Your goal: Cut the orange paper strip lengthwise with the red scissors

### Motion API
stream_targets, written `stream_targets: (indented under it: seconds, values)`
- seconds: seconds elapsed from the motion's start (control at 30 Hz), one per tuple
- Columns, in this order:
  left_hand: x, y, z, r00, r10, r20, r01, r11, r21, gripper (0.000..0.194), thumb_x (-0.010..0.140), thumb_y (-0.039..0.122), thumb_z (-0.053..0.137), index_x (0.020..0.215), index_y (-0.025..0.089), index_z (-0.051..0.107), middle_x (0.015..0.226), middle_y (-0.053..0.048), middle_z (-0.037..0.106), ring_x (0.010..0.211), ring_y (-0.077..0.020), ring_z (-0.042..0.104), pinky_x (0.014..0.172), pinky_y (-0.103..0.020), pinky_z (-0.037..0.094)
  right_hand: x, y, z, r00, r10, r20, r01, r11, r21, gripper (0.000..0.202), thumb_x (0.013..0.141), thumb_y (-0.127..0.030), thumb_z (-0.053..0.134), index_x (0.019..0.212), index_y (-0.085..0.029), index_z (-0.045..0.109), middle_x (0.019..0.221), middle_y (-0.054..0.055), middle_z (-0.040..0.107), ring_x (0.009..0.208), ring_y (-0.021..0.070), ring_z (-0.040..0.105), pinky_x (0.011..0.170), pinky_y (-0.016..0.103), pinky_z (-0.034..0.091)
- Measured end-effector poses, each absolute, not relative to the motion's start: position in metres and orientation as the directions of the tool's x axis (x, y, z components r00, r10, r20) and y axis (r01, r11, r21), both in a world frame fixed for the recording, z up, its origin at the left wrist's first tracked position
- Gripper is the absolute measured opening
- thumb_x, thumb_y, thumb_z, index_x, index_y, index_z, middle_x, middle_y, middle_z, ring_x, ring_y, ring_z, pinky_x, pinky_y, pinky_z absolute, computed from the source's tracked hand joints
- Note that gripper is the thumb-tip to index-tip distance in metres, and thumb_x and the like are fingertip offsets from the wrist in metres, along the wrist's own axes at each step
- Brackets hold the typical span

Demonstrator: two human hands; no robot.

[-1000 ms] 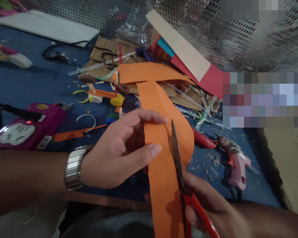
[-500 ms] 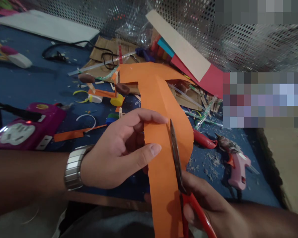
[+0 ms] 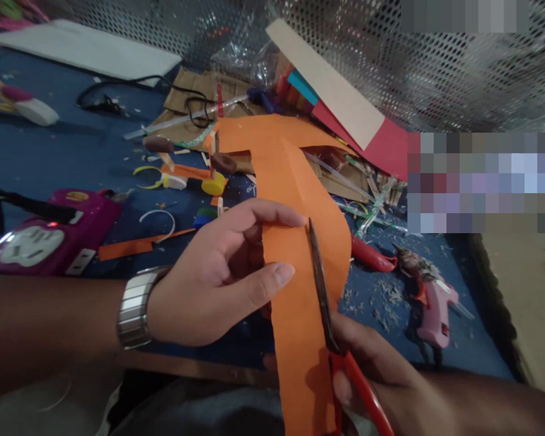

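A large sheet of orange paper (image 3: 295, 290) stretches from the pile at the back down towards my lap, with one part cut into a long strip. My left hand (image 3: 227, 272), a metal watch band (image 3: 138, 309) at its wrist, grips the strip's left side between thumb and fingers. My right hand (image 3: 376, 363) is closed round the red handles of a pair of scissors (image 3: 320, 278). The dark upper blade lies over the paper along the cut, its tip close to my left fingertips. The lower blade is hidden beneath the paper.
A purple power strip (image 3: 54, 230) with a black plug is at the left. On the right lie a pink glue gun (image 3: 436, 303) and a red-handled tool (image 3: 372, 254). Wheeled craft pieces (image 3: 188, 172), cardboard (image 3: 181, 91) and coloured sheets (image 3: 345, 91) crowd the back, before a perforated metal panel (image 3: 372, 48).
The scissors have shifted very slightly left, and the paper's curved right part has moved a little left with them. My left hand stays where it was.
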State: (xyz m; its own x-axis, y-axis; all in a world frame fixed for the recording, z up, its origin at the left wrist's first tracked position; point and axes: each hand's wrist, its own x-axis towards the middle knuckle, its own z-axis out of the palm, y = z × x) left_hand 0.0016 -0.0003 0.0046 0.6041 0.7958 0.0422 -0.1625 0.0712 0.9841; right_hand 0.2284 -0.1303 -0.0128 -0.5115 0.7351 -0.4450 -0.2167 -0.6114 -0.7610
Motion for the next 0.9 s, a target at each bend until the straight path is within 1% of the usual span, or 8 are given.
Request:
stream_targets:
  seconds: [0.1, 0.23, 0.37, 0.43, 0.5, 0.67, 0.77, 0.9]
  values:
    - [0.0021, 0.0004, 0.0046, 0.596, 0.801, 0.049, -0.154, 0.055, 0.987, 0.028, 0.101, 0.031, 0.079, 0.125, 0.026, 0.066, 0.097, 0.0, 0.073, 0.072, -0.0115, 0.073, 0.061, -0.017, 0.063, 0.2286, -0.1304, -0.011, -0.496, 0.75, -0.437, -0.251, -0.606, -0.755, 0.047, 0.102, -0.053, 0.081, 0.142, -0.028, 0.074, 0.1, 0.002, 0.068, 0.073, 0.0097, 0.055, 0.069, 0.021, 0.051]
    - [0.0033, 0.0021, 0.0037, 0.588, 0.805, 0.08, -0.173, 0.029, 0.984, 0.026, 0.1, 0.026, 0.079, 0.124, 0.025, 0.066, 0.099, 0.0, 0.072, 0.074, -0.0101, 0.071, 0.063, -0.015, 0.063, 0.2265, -0.1277, -0.0073, -0.513, 0.762, -0.395, -0.311, -0.594, -0.742, 0.039, 0.105, -0.048, 0.081, 0.139, -0.031, 0.076, 0.101, 0.0, 0.069, 0.072, 0.0061, 0.055, 0.067, 0.015, 0.049]
    - [0.0027, 0.0022, 0.0013, 0.584, 0.807, 0.089, -0.223, 0.054, 0.973, 0.035, 0.101, 0.025, 0.078, 0.131, 0.027, 0.06, 0.101, 0.0, 0.072, 0.078, -0.0122, 0.073, 0.066, -0.018, 0.064, 0.2253, -0.127, -0.0072, -0.585, 0.726, -0.361, -0.377, -0.638, -0.672, 0.029, 0.109, -0.042, 0.078, 0.135, -0.03, 0.076, 0.088, -0.003, 0.066, 0.066, 0.0034, 0.057, 0.064, 0.011, 0.05]
    - [0.002, 0.0017, 0.0001, 0.593, 0.802, 0.072, -0.229, 0.083, 0.97, 0.042, 0.102, 0.028, 0.077, 0.137, 0.029, 0.055, 0.104, -0.002, 0.075, 0.079, -0.0146, 0.075, 0.067, -0.022, 0.066, 0.2255, -0.1282, -0.009, -0.621, 0.707, -0.339, -0.407, -0.66, -0.632, 0.033, 0.109, -0.041, 0.078, 0.14, -0.032, 0.074, 0.089, -0.003, 0.07, 0.067, 0.0024, 0.061, 0.066, 0.01, 0.052]
    - [0.0018, 0.0013, -0.0003, 0.593, 0.802, 0.065, -0.233, 0.094, 0.968, 0.044, 0.104, 0.03, 0.076, 0.14, 0.03, 0.052, 0.108, -0.003, 0.078, 0.083, -0.0166, 0.077, 0.07, -0.025, 0.068, 0.2261, -0.1298, -0.0112, -0.615, 0.709, -0.347, -0.425, -0.668, -0.611, 0.037, 0.108, -0.042, 0.079, 0.144, -0.033, 0.072, 0.099, -0.001, 0.075, 0.068, 0.0007, 0.063, 0.067, 0.009, 0.052]
    - [0.0033, 0.0016, 0.003, 0.574, 0.818, 0.03, -0.2, 0.104, 0.974, 0.039, 0.102, 0.031, 0.078, 0.134, 0.029, 0.054, 0.104, -0.002, 0.077, 0.077, -0.0154, 0.075, 0.065, -0.022, 0.064, 0.2294, -0.1326, -0.0144, -0.602, 0.692, -0.398, -0.381, -0.687, -0.618, 0.044, 0.107, -0.044, 0.08, 0.145, -0.025, 0.07, 0.103, 0.004, 0.08, 0.072, 0.0038, 0.075, 0.071, 0.012, 0.059]
    - [0.0043, 0.0016, 0.0054, 0.558, 0.83, 0.004, -0.188, 0.122, 0.975, 0.041, 0.1, 0.034, 0.081, 0.133, 0.03, 0.056, 0.104, -0.003, 0.078, 0.078, -0.0174, 0.077, 0.066, -0.025, 0.065, 0.2302, -0.1317, -0.0141, -0.597, 0.687, -0.415, -0.374, -0.695, -0.614, 0.045, 0.106, -0.045, 0.082, 0.144, -0.025, 0.07, 0.105, 0.004, 0.081, 0.072, 0.0036, 0.076, 0.069, 0.01, 0.058]
    - [0.0037, 0.0009, 0.0059, 0.547, 0.837, 0.014, -0.22, 0.128, 0.967, 0.041, 0.099, 0.034, 0.083, 0.131, 0.03, 0.058, 0.103, -0.003, 0.079, 0.079, -0.0193, 0.078, 0.067, -0.026, 0.065, 0.2282, -0.1294, -0.0134, -0.607, 0.707, -0.363, -0.398, -0.666, -0.631, 0.033, 0.109, -0.04, 0.078, 0.136, -0.023, 0.072, 0.088, -0.001, 0.077, 0.066, 0.0014, 0.071, 0.067, 0.008, 0.055]
